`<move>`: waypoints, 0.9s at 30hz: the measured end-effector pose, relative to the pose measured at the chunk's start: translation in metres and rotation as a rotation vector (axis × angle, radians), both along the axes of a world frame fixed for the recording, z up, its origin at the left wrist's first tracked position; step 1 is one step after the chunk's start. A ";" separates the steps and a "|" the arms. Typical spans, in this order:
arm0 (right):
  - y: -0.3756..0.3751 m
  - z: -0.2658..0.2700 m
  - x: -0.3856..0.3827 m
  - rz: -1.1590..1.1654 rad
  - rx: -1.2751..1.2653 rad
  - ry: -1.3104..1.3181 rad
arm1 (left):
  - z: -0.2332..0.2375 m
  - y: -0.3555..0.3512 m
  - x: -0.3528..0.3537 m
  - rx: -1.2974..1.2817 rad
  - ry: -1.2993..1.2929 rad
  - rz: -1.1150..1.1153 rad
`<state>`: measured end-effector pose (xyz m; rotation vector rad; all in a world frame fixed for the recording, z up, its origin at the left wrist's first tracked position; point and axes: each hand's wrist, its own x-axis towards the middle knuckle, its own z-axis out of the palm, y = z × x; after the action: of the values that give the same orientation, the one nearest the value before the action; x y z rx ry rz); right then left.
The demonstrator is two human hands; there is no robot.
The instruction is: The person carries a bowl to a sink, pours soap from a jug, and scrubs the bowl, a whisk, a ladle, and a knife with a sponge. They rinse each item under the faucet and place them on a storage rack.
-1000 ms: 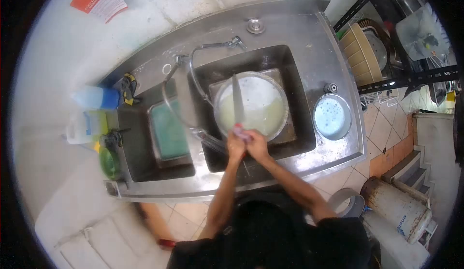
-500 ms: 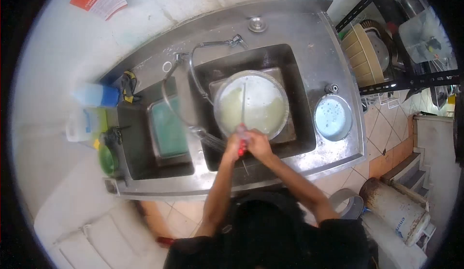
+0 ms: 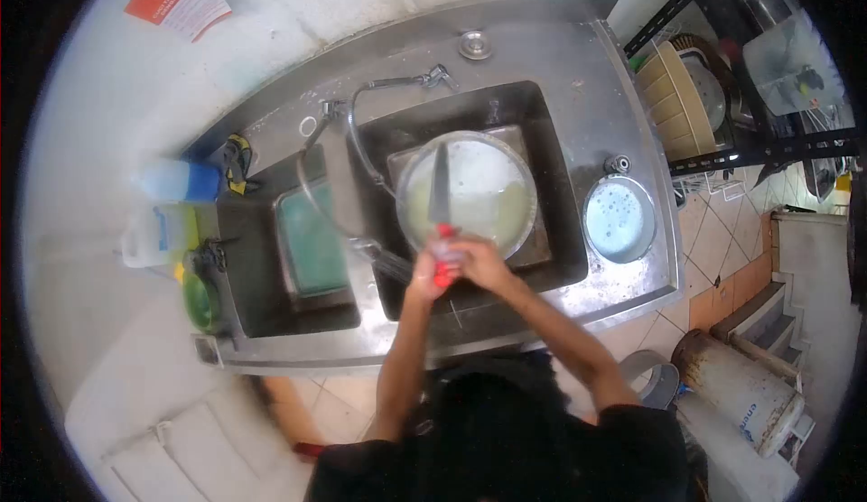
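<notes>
A knife (image 3: pixel 440 181) with a red handle points away from me over a large round pot (image 3: pixel 403 199) of cloudy, whitish water. My left hand (image 3: pixel 426 276) is wrapped round the handle. From the right, my right hand (image 3: pixel 481 262) closes its fingers on the handle's upper part, close to the blade. Something pale pinkish shows between the hands, too blurred to name. The pot stands in the right sink basin (image 3: pixel 562 195), below both hands.
A spray hose (image 3: pixel 357 154) crosses the divider. In the left basin (image 3: pixel 244 276) sits a tray (image 3: pixel 312 236) of greenish water. A bowl (image 3: pixel 620 219) of bluish soapy water stands on the right counter. Bottles (image 3: pixel 167 231) line the left edge; a loaded rack (image 3: pixel 768 150) stands at right.
The knife has turned so its blade's broad side faces up, and its tip has swung slightly left. Both hands have shifted a little with it, still around the handle.
</notes>
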<state>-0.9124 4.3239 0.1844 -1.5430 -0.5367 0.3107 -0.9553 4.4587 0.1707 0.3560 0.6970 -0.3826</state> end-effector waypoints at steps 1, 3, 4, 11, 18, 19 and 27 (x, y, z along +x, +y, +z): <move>-0.002 -0.009 0.007 -0.005 -0.002 0.007 | 0.002 -0.004 -0.001 -0.002 0.007 -0.005; 0.001 -0.014 0.029 -0.256 -0.311 0.086 | 0.010 -0.008 0.005 0.097 0.112 -0.051; 0.000 -0.012 0.020 -0.182 -0.345 0.072 | -0.017 -0.002 0.000 -0.120 0.024 -0.003; -0.001 0.018 0.019 -0.058 -0.380 -0.024 | -0.038 0.006 0.006 0.179 0.019 -0.091; 0.001 0.016 -0.016 -0.068 -0.275 -0.053 | -0.037 0.003 0.006 -0.155 -0.126 0.224; 0.004 0.016 -0.006 -0.106 -0.313 -0.031 | -0.050 0.004 0.008 -0.213 -0.228 0.215; 0.009 0.007 -0.005 -0.280 -0.399 0.129 | -0.035 -0.007 0.025 -0.076 -0.194 0.246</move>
<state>-0.9175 4.3331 0.1910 -1.9427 -0.1555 0.3105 -0.9306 4.4513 0.1357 0.2283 0.5274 -0.1378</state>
